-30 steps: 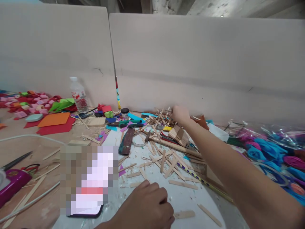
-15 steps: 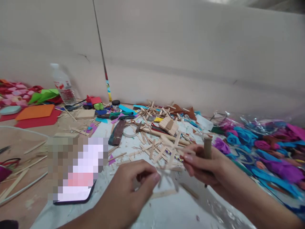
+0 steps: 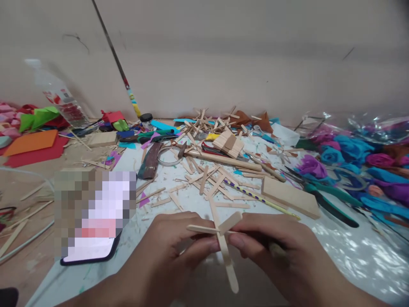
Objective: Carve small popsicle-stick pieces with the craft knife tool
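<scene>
Near the bottom middle, my left hand (image 3: pixel 179 243) and my right hand (image 3: pixel 281 243) meet around a small piece made of crossed wooden sticks (image 3: pixel 225 253). One long stick slants down toward me, and shorter ones branch out from the joint. My left thumb and forefinger pinch the left side of the piece; my right thumb and forefinger pinch the right side. A dark stick-like object (image 3: pixel 277 249) is tucked in my right hand, mostly hidden by the fingers. Loose wooden sticks (image 3: pixel 204 181) lie on the white sheet just beyond.
A phone (image 3: pixel 105 213) lies at the left. Beyond are a hammer (image 3: pixel 220 160), a tape ring (image 3: pixel 169 155) and a wooden block (image 3: pixel 289 198). Green-handled pliers (image 3: pixel 338 200) and crepe paper flowers (image 3: pixel 354 149) sit right; a bottle (image 3: pixel 64 100) leans against the wall.
My hands have come together, and my left hand now grips the crossed sticks too. My right hand has moved down and turned. The view has shifted, showing the block and pliers.
</scene>
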Available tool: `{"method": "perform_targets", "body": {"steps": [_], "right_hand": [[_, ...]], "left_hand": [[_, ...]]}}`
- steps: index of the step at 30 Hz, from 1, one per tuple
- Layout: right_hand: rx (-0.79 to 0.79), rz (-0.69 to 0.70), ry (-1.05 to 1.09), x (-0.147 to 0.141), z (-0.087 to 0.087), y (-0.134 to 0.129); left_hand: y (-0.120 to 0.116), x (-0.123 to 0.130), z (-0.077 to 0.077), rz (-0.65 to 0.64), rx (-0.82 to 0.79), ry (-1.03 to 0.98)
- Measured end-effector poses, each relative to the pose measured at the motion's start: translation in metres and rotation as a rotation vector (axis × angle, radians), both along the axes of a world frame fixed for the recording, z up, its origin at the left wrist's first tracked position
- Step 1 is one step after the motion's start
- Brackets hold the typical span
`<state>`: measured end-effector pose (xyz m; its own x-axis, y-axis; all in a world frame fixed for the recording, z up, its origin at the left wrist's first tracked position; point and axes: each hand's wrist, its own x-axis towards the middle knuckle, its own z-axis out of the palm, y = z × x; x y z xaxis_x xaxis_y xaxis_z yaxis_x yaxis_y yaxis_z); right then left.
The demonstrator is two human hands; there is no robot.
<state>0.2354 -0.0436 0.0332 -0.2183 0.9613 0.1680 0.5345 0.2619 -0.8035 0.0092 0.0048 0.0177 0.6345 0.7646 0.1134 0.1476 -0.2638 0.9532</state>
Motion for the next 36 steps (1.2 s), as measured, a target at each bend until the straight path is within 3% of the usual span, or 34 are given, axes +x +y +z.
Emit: {"method": "perform_targets", "body": {"steps": [6, 16, 27, 36], "right_hand": [[0.183, 0.049, -0.008, 0.001, -0.006, -0.001], [0.129, 0.055, 0.079, -0.001, 0.002, -0.002], [0.177, 0.039, 0.047, 0.000, -0.001, -0.002], [0.098, 0.063, 0.089, -0.001, 0.004, 0.002]], "left_hand": [[-0.001, 0.002, -0.001, -0.040, 0.013, 0.014], [-0.003, 0.000, 0.003, -0.089, -0.129, 0.022], [-0.001, 0.000, 0.006, -0.066, -0.127, 0.040], [-0.002, 0.001, 0.006, -0.084, -0.127, 0.041]]}}
